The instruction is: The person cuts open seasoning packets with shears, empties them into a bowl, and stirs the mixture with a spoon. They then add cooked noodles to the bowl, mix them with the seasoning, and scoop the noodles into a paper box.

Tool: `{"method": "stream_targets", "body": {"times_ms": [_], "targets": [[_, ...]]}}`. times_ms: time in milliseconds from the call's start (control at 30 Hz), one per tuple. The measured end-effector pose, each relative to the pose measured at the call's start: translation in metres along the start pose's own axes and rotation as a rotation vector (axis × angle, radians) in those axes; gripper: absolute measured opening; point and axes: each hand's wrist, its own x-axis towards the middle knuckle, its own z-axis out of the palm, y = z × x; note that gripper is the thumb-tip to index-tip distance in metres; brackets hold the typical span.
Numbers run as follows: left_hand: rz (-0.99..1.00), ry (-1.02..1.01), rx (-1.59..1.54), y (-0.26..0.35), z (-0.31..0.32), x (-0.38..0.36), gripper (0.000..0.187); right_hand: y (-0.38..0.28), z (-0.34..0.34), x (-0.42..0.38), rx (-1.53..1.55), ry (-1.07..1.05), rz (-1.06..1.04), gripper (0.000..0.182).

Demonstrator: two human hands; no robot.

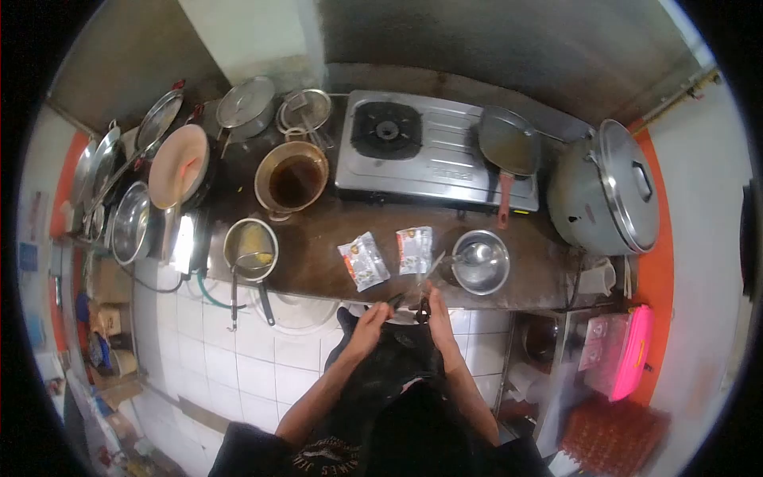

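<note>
My left hand (367, 324) and my right hand (437, 316) meet at the front edge of the brown counter (318, 238). The right hand grips black-handled scissors (424, 304) whose blades point up toward a steel bowl (479, 262). My left hand pinches a small pale packet (404, 314) between the two hands; it is mostly hidden by the fingers. Just beyond my hands, two sealed seasoning packets (364, 261) (415, 249) lie flat on the counter.
A steel gas stove (433, 151) stands at the back, with a red-handled frying pan (509, 143) on its right burner. To the right stands a large lidded pot (608, 191). On the left are a pot of dark liquid (292, 179), a small saucepan (250, 246), and several lids and pans.
</note>
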Motion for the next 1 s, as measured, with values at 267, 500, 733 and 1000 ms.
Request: {"method": "stream_targets", "body": {"times_ms": [267, 500, 733, 1000], "targets": [[0.075, -0.09, 0.439, -0.028, 0.013, 0.03, 0.031, 0.049, -0.001, 0.012, -0.071, -0.072, 0.249, 0.058], [0.052, -0.315, 0.282, -0.023, 0.009, 0.04, 0.033, 0.002, -0.004, 0.001, 0.455, -0.11, 0.371, 0.044], [-0.026, 0.325, 0.086, -0.057, -0.021, 0.116, 0.031, 0.014, -0.018, 0.032, 0.136, -0.155, 0.312, 0.054], [0.044, 0.868, 0.846, -0.142, -0.07, 0.18, 0.038, 0.034, 0.005, 0.076, -1.046, -0.144, 0.311, 0.054]]}}
